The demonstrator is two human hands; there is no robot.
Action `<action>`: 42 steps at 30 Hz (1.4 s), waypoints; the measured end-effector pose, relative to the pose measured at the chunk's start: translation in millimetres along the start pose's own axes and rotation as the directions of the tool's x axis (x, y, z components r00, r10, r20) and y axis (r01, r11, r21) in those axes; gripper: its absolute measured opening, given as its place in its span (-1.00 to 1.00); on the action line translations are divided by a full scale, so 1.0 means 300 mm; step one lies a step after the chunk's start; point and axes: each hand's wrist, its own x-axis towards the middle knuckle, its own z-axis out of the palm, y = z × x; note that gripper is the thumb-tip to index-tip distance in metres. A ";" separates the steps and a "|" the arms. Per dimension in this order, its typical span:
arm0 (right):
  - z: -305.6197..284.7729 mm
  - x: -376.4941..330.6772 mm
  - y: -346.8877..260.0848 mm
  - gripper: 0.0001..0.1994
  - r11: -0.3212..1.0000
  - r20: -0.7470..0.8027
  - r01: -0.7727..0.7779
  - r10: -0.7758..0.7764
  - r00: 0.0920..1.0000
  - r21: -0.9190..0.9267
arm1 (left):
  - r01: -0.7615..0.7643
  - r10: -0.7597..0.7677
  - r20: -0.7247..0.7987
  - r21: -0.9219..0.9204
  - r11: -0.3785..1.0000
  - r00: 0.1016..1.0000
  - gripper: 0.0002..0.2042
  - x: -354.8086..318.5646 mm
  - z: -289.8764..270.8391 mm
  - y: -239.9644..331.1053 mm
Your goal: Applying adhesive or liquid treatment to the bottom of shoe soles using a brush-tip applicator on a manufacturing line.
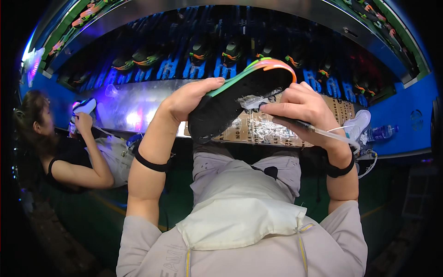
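Note:
My left hand [188, 99] grips the edge of a shoe sole [217, 113], with the thumb along its rim. The sole has a black inner face and a green, pink and orange raised edge, and it is tilted above the bench. My right hand [307, 111] is closed round a dark-handled brush [251, 102] with a clear tube [333, 135] running from its back end. The brush's pale, wet-looking tip rests against the black face near the middle of the sole.
Printed cardboard [258, 127] covers the bench under the sole. At right lie a white shoe part [362, 121] and a plastic bottle [384, 132]. A co-worker [69, 152] at left handles a shoe [84, 108]. Behind, shoes sit on a rack of blue holders [194, 69].

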 end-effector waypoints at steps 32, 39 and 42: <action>0.395 -0.196 0.164 -0.72 0.763 -0.449 -0.401 0.631 0.633 0.507 | -0.314 0.229 -0.240 -0.871 0.378 0.943 -0.23 -0.056 -0.119 -0.458; 0.608 -0.387 0.271 -0.71 0.708 -0.492 -0.492 0.706 0.509 0.507 | -0.275 0.431 0.111 -0.624 0.732 0.896 -0.21 -0.118 -0.024 -0.163; 0.615 -0.389 0.271 -0.70 0.718 -0.488 -0.436 0.692 0.532 0.543 | -0.345 0.457 0.047 -0.588 0.732 0.888 -0.18 -0.101 0.141 0.204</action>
